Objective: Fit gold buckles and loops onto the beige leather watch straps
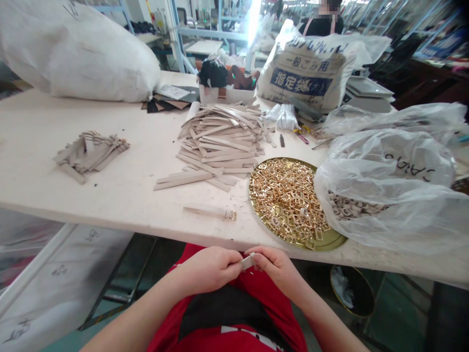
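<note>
Just off the table's front edge, over my lap, my left hand (223, 266) and my right hand (271, 265) come close together. Between their fingertips runs a short beige strap (247, 262); both hands are closed on it, and the fingers cover much of it. Lying on the table ahead is a thin strap with gold buckles (208, 211) at its right end. To the right of that, many small gold buckles (286, 195) fill a round gold tray (339, 239). A large heap of loose beige strips (220, 139) lies farther back.
A bundle of straps (93, 154) rests on the left of the table (146, 210). A clear plastic bag (395, 195) holds small beige loops. Farther back stand a big white sack (80, 54), a printed bag (304, 73) and a scale (368, 93). A person (324, 22) is in the background.
</note>
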`<act>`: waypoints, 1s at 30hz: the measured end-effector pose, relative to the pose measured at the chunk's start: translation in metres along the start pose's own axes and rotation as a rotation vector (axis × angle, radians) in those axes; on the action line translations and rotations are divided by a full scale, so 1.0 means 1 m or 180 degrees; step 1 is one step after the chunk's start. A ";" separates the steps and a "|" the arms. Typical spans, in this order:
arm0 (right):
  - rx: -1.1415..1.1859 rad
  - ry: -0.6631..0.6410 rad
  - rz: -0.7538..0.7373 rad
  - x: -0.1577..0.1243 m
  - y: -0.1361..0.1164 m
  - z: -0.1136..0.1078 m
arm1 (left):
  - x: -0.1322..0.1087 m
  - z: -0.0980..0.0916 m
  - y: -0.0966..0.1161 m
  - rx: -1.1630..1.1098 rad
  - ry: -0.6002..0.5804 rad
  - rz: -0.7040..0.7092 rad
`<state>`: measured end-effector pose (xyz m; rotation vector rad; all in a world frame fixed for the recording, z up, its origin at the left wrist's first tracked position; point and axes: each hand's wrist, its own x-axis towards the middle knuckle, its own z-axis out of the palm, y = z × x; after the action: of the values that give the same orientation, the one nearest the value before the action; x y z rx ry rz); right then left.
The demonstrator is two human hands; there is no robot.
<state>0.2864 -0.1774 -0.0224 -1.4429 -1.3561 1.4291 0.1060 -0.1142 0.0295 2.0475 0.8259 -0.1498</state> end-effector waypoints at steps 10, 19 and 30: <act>0.1150 0.0478 0.0146 0.005 0.000 0.018 | 0.007 0.022 0.003 -0.1148 0.0728 -0.0339; -0.2084 0.1296 -0.0384 0.036 -0.012 -0.049 | 0.022 0.026 -0.009 -0.1294 0.1167 -0.0260; -0.3521 0.0766 0.0090 0.076 -0.009 -0.072 | 0.030 0.033 -0.013 -0.2309 0.1226 -0.0195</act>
<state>0.3428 -0.0890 -0.0211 -2.1849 -2.0760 0.4018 0.1280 -0.1201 -0.0110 1.3735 0.9947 0.4650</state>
